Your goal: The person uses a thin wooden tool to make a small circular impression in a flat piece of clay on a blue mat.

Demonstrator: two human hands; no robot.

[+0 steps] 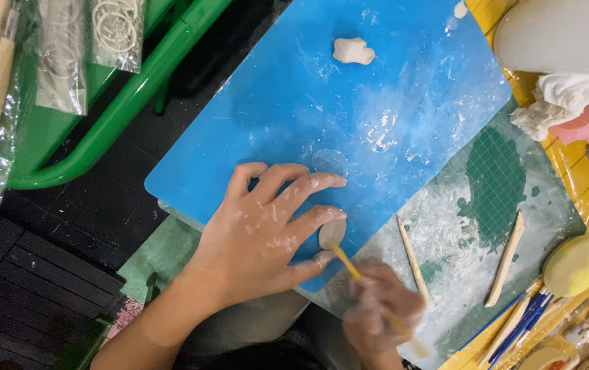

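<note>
While the left hand lies spread flat on the blue mat, its fingers pinning one small clay disc low in the frame's centre, the right hand, blurred, is closed around a yellow stick whose tip touches the disc. One clay lump sits at top centre. Two wooden tools lie on the green mat at lower right, beside one yellow sponge.

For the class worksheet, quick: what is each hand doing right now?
Left hand: open, fingers spread, steadying the small clay piece on the blue mat.
Right hand: closed on a yellow stick tool, motion-blurred.
</note>
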